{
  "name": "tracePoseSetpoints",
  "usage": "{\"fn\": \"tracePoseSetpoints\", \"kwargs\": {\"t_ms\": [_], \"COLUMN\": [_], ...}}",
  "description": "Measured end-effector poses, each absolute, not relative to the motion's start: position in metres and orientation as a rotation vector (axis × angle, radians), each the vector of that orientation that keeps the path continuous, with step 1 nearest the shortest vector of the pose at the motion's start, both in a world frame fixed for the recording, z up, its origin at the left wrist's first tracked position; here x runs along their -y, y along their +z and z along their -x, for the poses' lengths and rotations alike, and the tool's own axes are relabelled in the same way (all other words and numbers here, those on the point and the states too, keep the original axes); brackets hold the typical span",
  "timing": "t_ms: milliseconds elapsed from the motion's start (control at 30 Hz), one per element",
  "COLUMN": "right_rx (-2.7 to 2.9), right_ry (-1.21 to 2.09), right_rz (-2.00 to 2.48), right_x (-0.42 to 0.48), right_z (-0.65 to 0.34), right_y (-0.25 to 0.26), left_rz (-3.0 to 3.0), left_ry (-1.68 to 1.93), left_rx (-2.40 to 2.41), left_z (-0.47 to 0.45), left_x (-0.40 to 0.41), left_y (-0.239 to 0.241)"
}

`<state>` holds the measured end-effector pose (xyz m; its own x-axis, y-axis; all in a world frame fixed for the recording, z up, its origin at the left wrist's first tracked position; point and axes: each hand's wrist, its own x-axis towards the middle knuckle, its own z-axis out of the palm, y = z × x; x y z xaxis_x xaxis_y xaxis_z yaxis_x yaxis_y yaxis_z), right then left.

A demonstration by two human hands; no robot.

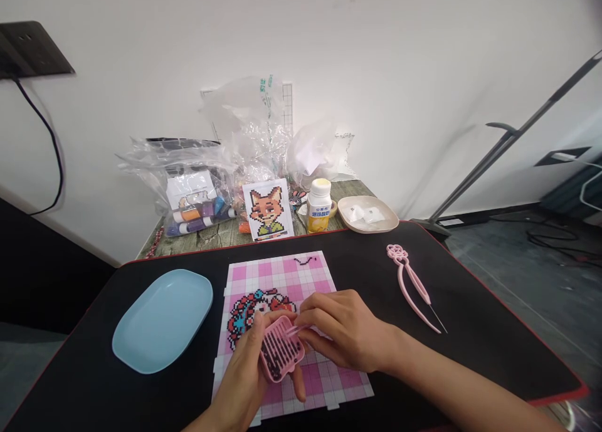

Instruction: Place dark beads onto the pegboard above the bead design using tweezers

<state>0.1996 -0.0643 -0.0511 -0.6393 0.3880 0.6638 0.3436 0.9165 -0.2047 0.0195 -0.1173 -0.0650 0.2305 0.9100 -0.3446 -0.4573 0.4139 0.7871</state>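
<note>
My left hand (pixel 248 368) holds a small pink bead tray (pixel 282 352) with grooves, tilted above the pegboard. Dark beads lie in rows in its grooves. The fingers of my right hand (pixel 348 324) pinch a small pinkish see-through tool (pixel 293 330), whose tip reaches the tray's upper right edge. What kind of tool it is I cannot make out. Below both hands lies a pink-and-white checked pegboard (pixel 244 272), carrying a bead pattern (pixel 239 313) in red, black, blue and white. Part of that pattern is hidden by my hands. A short line of dark beads (pixel 305 261) sits near the board's top.
A blue tray (pixel 162 322) lies left on the black mat (pixel 376 269). Pink tweezers (pixel 414 288) with a needle-like tip lie right. Behind are a fox pattern card (pixel 268 211), a white-and-yellow bottle (pixel 320 206), a beige dish (pixel 392 224) with packets and bagged bead tubes (pixel 197 216).
</note>
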Motion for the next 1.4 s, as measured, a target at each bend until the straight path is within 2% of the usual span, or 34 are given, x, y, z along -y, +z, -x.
{"fn": "tracePoseSetpoints", "kwargs": {"t_ms": [433, 533, 733, 833, 1400], "right_rx": [2.256, 2.173, 2.022, 2.051, 2.149], "right_ry": [0.079, 0.008, -0.246, -0.263, -0.21], "right_rz": [0.567, 0.74, 1.356, 1.496, 1.556], "right_x": [0.062, 0.051, 0.016, 0.008, 0.008], "right_z": [-0.203, -0.212, -0.236, -0.241, -0.237], "right_y": [-0.052, -0.053, -0.072, -0.082, -0.09], "left_rz": [-0.606, -0.603, -0.614, -0.612, -0.649], "left_ry": [1.021, 1.004, 1.006, 0.997, 0.964], "left_rx": [-0.909, -0.874, -0.897, -0.933, -0.932], "left_z": [-0.019, -0.018, -0.016, -0.014, -0.016], "left_x": [0.116, 0.117, 0.118, 0.118, 0.118], "left_y": [-0.065, -0.064, -0.066, -0.067, -0.064]}}
